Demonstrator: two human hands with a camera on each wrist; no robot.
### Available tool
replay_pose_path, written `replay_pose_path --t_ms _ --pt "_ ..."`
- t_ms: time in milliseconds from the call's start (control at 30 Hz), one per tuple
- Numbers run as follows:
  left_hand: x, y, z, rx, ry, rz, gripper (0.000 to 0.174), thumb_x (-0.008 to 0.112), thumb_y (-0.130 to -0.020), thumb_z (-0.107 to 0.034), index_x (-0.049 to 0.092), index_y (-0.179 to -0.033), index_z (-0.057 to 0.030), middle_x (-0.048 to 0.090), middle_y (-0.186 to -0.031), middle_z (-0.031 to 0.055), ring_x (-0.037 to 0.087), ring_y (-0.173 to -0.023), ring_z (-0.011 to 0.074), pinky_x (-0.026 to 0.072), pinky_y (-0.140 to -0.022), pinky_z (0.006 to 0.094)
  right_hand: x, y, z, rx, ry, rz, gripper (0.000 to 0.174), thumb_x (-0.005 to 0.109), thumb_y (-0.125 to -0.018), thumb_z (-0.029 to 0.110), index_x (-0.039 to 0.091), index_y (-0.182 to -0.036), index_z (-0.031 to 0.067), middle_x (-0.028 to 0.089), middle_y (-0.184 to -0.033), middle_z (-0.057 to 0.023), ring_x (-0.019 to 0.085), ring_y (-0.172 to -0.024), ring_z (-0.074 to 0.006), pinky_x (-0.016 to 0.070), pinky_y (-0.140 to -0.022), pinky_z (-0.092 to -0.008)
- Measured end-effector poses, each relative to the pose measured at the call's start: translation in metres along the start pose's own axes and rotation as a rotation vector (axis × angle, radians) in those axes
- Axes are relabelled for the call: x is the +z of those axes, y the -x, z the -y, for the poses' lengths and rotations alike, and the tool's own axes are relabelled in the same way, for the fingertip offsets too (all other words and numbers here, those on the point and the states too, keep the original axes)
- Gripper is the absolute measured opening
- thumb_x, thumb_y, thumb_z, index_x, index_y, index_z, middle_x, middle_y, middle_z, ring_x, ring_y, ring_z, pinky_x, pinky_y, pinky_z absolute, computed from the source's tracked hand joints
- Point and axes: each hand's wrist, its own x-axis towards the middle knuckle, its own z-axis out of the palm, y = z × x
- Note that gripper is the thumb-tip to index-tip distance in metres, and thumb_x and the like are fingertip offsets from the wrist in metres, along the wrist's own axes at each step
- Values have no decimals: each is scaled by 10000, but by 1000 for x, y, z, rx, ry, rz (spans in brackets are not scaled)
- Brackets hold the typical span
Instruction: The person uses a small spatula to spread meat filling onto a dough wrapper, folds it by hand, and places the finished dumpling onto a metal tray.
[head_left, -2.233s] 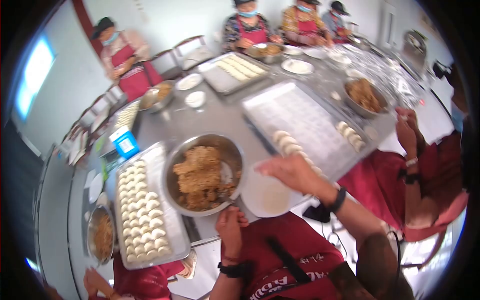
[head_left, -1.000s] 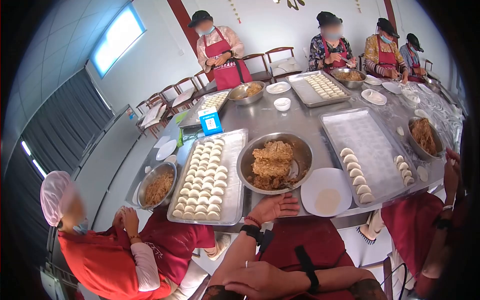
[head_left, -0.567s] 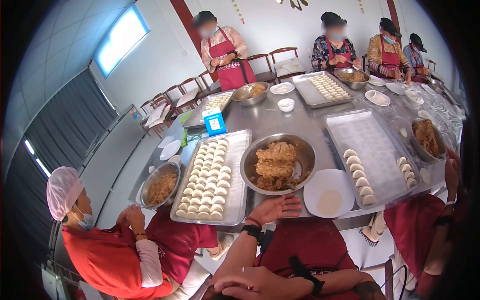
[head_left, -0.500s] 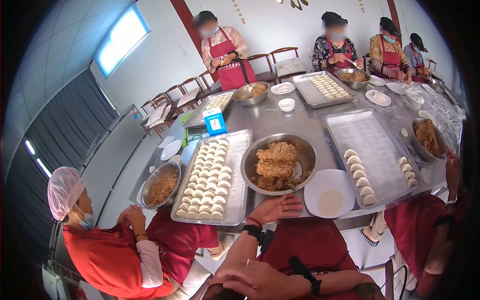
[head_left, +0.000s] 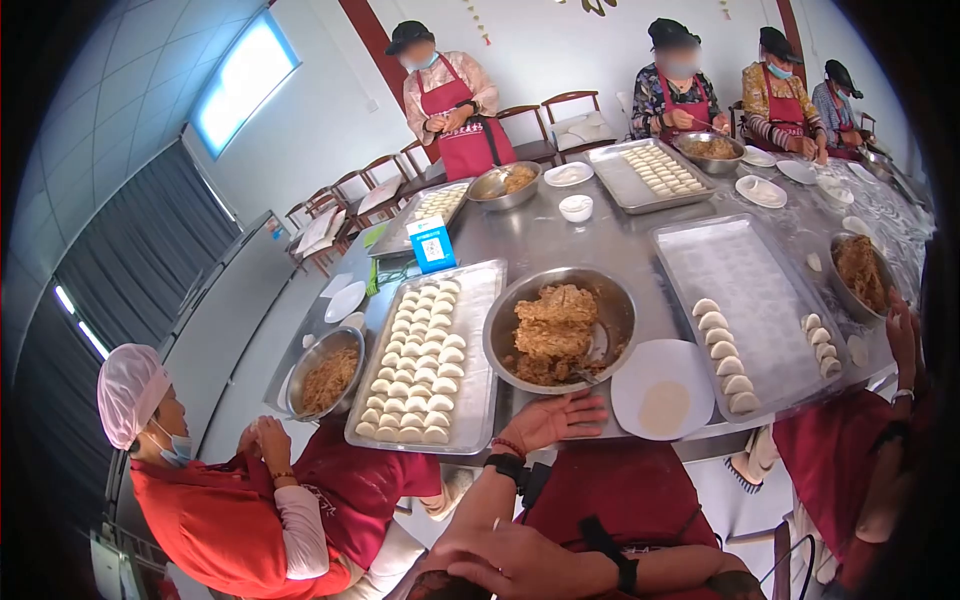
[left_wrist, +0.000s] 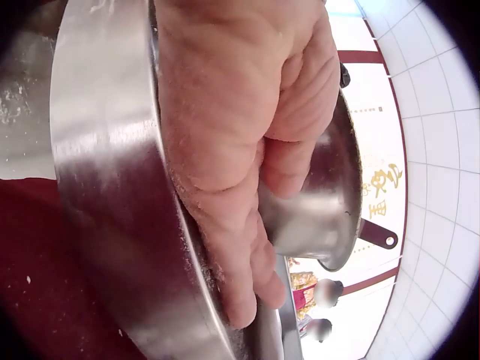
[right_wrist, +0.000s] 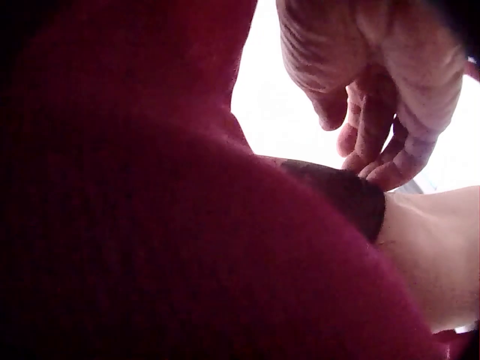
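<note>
Between-pieces pause, I'd judge: my left hand [head_left: 552,421] lies at the near counter [head_left: 540,235] edge beside the filling bowl [head_left: 617,306], fingers loosely extended, nothing gripped; my right hand [head_left: 535,562] rests over my left forearm [head_left: 478,512], fingers slightly bent, empty. Dough round [head_left: 665,407] sits flat on the plate [head_left: 696,383], right of the bowl; lifting it would call for a light edge pinch.

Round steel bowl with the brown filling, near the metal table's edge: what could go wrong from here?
The left hand lies open by the round steel bowl, so a careless lift might nudge it. The white plate, near the edge of the metal table, could get knocked off. The thin round wrapper on it lies uncovered and may dry out.
</note>
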Motion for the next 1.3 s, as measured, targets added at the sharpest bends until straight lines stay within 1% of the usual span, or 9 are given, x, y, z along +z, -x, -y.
replay_pose_path --t_ms 133,333,433,533,633,833,933,1033,1300 --pt "-1 0 1 6 -13 26 498 516 -1013 -266 382 -1411 2 457 -1437 226 410 -1366 416 341 -1132 612 -2 1 1 -78 64 49 215 574 -971 179 620 -1126 35 667 -1036 -170 639 -899 -347 496 -801 -407" --pt "-2 2 2 16 -6 60 503 494 -1023 -271 369 -1428 0 430 -1465 218 388 -1383 408 329 -1142 606 -2 1 16 -90 -208 100 239 573 -976 196 613 -1146 33 662 -1065 -151 631 -943 -332 496 -834 -393" --pt "-3 2 2 15 -1 66 510 489 -1024 -272 362 -1437 -1 417 -1478 214 380 -1390 404 323 -1145 605 -4 6 8 87 -241 116 229 578 -970 185 611 -1138 34 658 -1075 -148 629 -959 -326 496 -839 -388" --pt "-3 1 2 21 -17 82 511 483 -1027 -276 360 -1440 -1 408 -1487 213 380 -1391 403 321 -1146 604 4 5 -12 -227 369 -18 209 580 -963 170 612 -1117 32 658 -1059 -146 631 -956 -326 496 -834 -384" --pt "-3 1 1 26 -18 86 511 481 -1028 -278 362 -1439 1 402 -1495 210 380 -1392 396 319 -1149 601 6 6 -5 -76 130 55 190 575 -960 146 608 -1103 26 658 -1046 -141 631 -953 -324 497 -832 -380" --pt "-4 3 4 48 -9 98 516 475 -1031 -280 358 -1442 9 395 -1502 206 379 -1397 384 317 -1153 593 -1 1 19 -103 -254 110 166 582 -957 131 623 -1088 37 659 -1037 -132 625 -952 -329 499 -833 -387" --pt "-3 2 3 46 -21 100 513 471 -1032 -279 358 -1442 9 395 -1503 205 377 -1399 383 316 -1154 591 -6 3 21 -2 -288 75 172 587 -956 146 632 -1086 44 658 -1029 -129 628 -959 -317 500 -835 -387" --pt "-4 2 3 49 -24 109 515 471 -1032 -277 354 -1444 9 392 -1505 205 373 -1401 382 315 -1154 591 2 7 -15 -224 349 10 187 587 -957 164 634 -1094 45 660 -1025 -123 628 -939 -301 497 -817 -389" --pt "-2 4 3 52 -18 87 528 478 -1028 -280 343 -1450 9 387 -1507 204 363 -1407 383 307 -1159 592 -1 5 10 -99 -86 138 195 582 -956 171 632 -1096 44 658 -1031 -132 621 -904 -297 475 -775 -392"
